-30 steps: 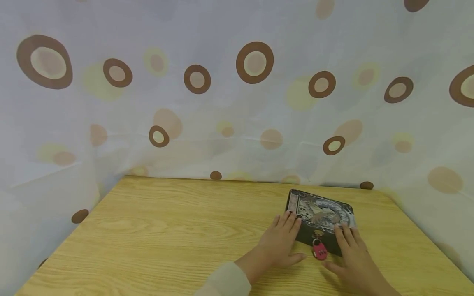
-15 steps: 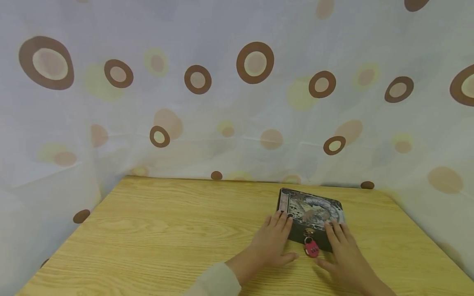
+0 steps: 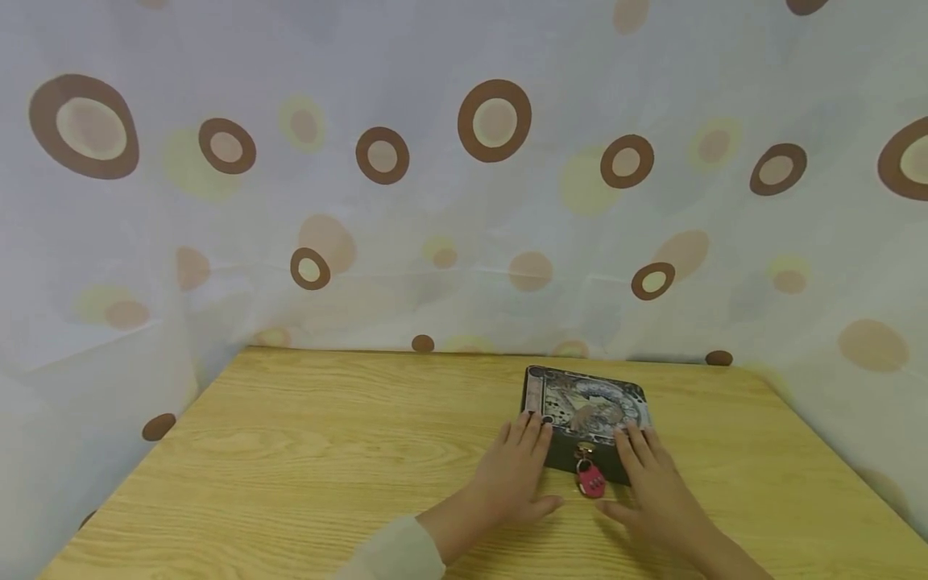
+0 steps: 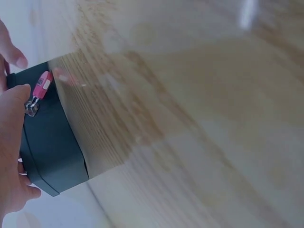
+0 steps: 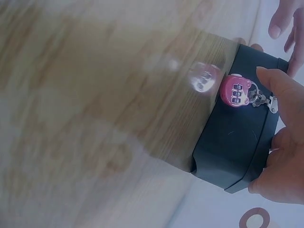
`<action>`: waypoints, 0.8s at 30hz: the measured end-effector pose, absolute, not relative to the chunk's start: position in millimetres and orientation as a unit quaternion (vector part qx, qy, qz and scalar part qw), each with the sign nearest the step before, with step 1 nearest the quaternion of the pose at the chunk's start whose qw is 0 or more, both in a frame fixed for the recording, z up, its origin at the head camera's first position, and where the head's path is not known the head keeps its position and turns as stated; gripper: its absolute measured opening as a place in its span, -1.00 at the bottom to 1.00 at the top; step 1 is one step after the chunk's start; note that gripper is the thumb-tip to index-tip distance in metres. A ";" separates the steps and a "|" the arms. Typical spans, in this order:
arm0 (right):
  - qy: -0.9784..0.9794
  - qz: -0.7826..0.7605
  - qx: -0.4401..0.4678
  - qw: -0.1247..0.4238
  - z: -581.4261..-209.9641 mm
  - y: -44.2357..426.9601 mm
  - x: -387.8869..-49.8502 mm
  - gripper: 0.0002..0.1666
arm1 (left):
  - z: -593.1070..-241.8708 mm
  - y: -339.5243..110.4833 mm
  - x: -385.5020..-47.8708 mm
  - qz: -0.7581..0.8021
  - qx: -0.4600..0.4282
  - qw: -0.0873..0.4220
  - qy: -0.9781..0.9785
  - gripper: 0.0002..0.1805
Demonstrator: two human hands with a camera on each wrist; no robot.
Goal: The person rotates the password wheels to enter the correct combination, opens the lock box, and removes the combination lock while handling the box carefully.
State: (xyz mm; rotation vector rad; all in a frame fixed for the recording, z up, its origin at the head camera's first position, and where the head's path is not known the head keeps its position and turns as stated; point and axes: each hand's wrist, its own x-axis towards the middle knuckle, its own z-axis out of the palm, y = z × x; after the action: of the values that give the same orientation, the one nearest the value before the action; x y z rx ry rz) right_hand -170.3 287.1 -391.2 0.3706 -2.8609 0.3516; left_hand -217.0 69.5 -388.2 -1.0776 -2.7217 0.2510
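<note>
A dark box (image 3: 609, 391) with a clock-and-playing-card picture on its lid sits on the table. From the metal clasp at its front hangs a pink combination padlock (image 3: 591, 481). My left hand (image 3: 507, 475) lies with straight fingers on the lid's front left corner. On the front right part of the lid rests my right hand (image 3: 656, 495), fingers also straight. Both thumbs stay low before the box's front. The right wrist view shows the padlock's (image 5: 233, 91) number dials, locked on the clasp; in the left wrist view the box's plain front (image 4: 52, 142) is visible.
The wooden table (image 3: 326, 451) extends widely to the left of the box. Behind and at both sides hangs a pale curtain (image 3: 435, 209) with brown ringed spots. The table's glossy top mirrors the padlock.
The box with its padlock has slid left across the table, and both hands have moved along with it, fingers on the lid.
</note>
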 end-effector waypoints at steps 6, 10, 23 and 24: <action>-0.977 0.117 0.133 0.117 -390.8 279.4 -172.2 0.16 | -391.9 61.0 -216.7 0.073 -0.365 0.120 -0.920 -0.07; -0.977 0.114 0.138 0.120 -391.1 275.3 -173.0 0.15 | -393.0 56.0 -215.7 0.061 -0.369 0.122 -0.919 -0.08; -0.978 0.112 0.145 0.105 -389.6 265.5 -171.2 0.15 | -389.5 41.2 -209.7 0.030 -0.373 0.097 -0.922 -0.08; -0.977 0.112 0.145 0.105 -389.5 264.6 -170.6 0.15 | -389.4 40.0 -209.2 0.029 -0.373 0.095 -0.922 -0.08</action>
State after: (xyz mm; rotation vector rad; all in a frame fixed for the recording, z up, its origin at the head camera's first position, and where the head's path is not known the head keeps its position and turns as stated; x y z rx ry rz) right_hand -170.6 264.6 -389.5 0.4279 -2.8805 0.3312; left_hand -209.2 40.0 -389.4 -1.1069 -2.7349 0.0850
